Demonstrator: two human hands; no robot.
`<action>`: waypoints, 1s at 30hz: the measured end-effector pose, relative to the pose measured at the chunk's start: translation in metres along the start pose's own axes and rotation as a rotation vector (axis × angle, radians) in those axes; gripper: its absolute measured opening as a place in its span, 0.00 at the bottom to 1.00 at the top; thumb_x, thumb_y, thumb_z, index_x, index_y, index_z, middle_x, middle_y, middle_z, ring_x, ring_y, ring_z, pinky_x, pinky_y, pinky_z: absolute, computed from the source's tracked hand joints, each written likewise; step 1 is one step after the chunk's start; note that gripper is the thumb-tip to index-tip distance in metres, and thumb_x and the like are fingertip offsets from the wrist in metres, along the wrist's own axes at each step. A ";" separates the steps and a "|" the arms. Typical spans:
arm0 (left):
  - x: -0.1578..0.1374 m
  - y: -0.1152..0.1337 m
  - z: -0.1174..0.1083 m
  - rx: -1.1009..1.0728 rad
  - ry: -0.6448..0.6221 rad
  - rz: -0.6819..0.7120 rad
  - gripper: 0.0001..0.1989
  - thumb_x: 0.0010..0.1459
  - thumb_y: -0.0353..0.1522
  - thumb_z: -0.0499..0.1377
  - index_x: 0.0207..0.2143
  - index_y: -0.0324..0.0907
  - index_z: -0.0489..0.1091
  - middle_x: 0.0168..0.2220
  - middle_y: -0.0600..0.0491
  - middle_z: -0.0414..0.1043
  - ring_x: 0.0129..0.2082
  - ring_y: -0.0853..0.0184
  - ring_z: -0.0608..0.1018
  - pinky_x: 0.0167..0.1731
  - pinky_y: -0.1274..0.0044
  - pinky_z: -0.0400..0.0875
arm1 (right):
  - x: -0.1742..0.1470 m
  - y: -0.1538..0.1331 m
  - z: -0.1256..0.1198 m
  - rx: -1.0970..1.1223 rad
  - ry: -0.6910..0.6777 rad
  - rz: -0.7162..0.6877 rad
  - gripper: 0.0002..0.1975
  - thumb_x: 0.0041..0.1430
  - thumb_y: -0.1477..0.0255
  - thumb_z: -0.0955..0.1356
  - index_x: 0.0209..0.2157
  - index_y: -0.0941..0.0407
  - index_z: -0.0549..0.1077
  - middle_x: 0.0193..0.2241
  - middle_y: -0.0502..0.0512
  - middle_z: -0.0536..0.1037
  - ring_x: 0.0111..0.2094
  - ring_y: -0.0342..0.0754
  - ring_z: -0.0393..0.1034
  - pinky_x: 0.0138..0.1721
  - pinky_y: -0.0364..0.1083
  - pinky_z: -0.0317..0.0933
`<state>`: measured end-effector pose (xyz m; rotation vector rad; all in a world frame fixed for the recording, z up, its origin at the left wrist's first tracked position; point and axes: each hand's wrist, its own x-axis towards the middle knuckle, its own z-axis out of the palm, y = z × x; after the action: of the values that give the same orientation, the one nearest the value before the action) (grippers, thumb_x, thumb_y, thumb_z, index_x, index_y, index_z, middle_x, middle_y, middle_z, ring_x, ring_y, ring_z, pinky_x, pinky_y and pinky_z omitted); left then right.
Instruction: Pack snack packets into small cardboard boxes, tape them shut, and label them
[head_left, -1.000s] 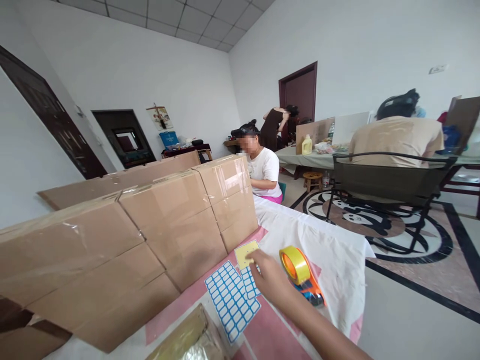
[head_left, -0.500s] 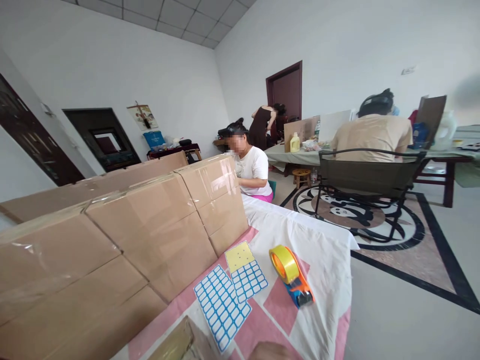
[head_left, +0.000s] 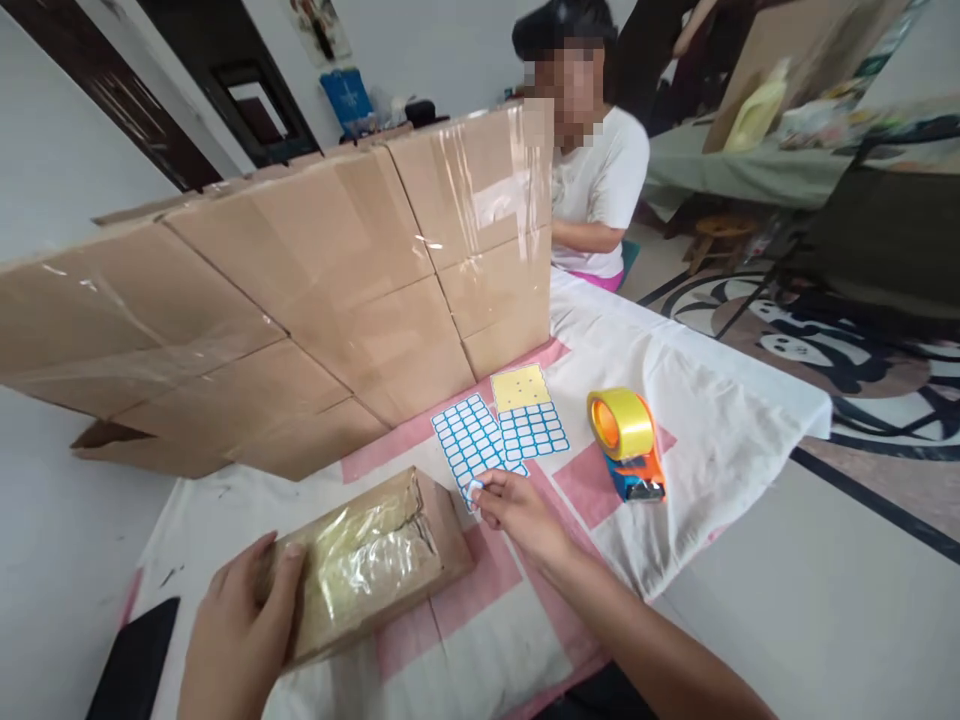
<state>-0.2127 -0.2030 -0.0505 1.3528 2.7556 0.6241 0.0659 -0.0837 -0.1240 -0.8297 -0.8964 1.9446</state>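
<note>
My left hand [head_left: 244,610] is wrapped round the left end of a small taped cardboard box [head_left: 367,560], thumb on top. The box lies on the table with glossy clear tape over its upper face. My right hand [head_left: 514,510] pinches a small white sticker label [head_left: 474,490] between thumb and fingertips, just right of the box. Behind those fingers lie a blue-and-white label sheet [head_left: 465,435] and a second sheet with a yellow top [head_left: 534,420], partly overlapping. To the right rests a tape dispenser [head_left: 630,445] with a yellow roll.
Large taped cardboard pieces [head_left: 322,290] stand like a wall along the table's far left side. A co-worker in a white top [head_left: 619,170] sits behind them. A black flat object [head_left: 135,660] is at lower left. The cloth-covered table [head_left: 720,400] ends at the right.
The view has tipped down toward the table. Both my hands and the whole small box now show; before, only a blurred part of a hand and the box's corner appeared at the bottom.
</note>
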 end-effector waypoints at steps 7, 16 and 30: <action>-0.008 0.005 -0.002 -0.018 -0.040 -0.089 0.32 0.60 0.55 0.50 0.56 0.43 0.70 0.58 0.44 0.72 0.60 0.49 0.72 0.62 0.58 0.64 | -0.002 0.030 0.001 -0.051 -0.200 -0.039 0.26 0.54 0.63 0.75 0.52 0.53 0.66 0.26 0.42 0.73 0.30 0.43 0.70 0.38 0.45 0.59; -0.010 0.013 -0.006 0.008 -0.041 -0.169 0.32 0.60 0.55 0.51 0.57 0.45 0.70 0.58 0.44 0.72 0.60 0.49 0.73 0.62 0.57 0.64 | 0.001 0.040 0.009 -0.108 -0.249 -0.085 0.18 0.63 0.64 0.70 0.51 0.53 0.64 0.26 0.41 0.66 0.27 0.41 0.61 0.30 0.42 0.53; -0.011 0.012 -0.005 0.000 -0.041 -0.191 0.32 0.61 0.54 0.50 0.58 0.45 0.70 0.58 0.44 0.73 0.59 0.48 0.74 0.61 0.58 0.66 | -0.003 0.048 0.012 -0.258 -0.079 -0.024 0.09 0.56 0.67 0.71 0.33 0.53 0.67 0.17 0.39 0.62 0.20 0.40 0.55 0.24 0.42 0.48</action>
<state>-0.1975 -0.2067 -0.0440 1.0715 2.8063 0.5786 0.0387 -0.1094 -0.1563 -0.8892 -1.2172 1.8762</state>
